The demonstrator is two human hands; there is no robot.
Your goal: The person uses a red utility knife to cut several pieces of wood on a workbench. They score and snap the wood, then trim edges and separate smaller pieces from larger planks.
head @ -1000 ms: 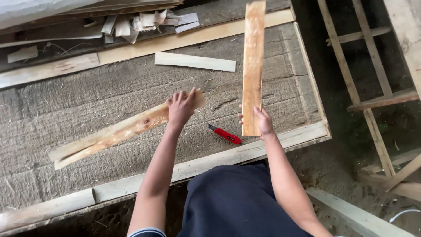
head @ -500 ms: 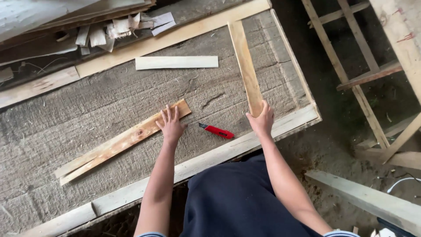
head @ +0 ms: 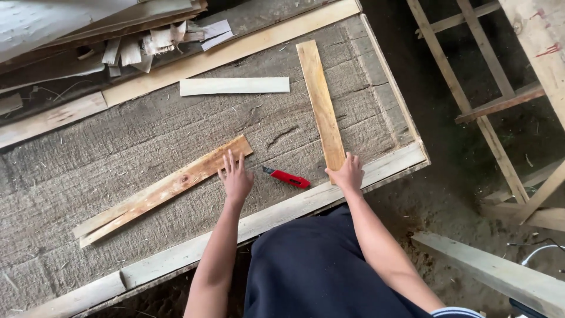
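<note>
Wood veneer lay flat under both your palms: your right hand [head: 348,172] pressed the near end of the upright strip [head: 321,100] by the panel's near edge [head: 282,213], your left hand [head: 236,178] spread open on the slanted strip [head: 162,191]. Both looked thin, light and splintery; lift each from mid-length.
</note>
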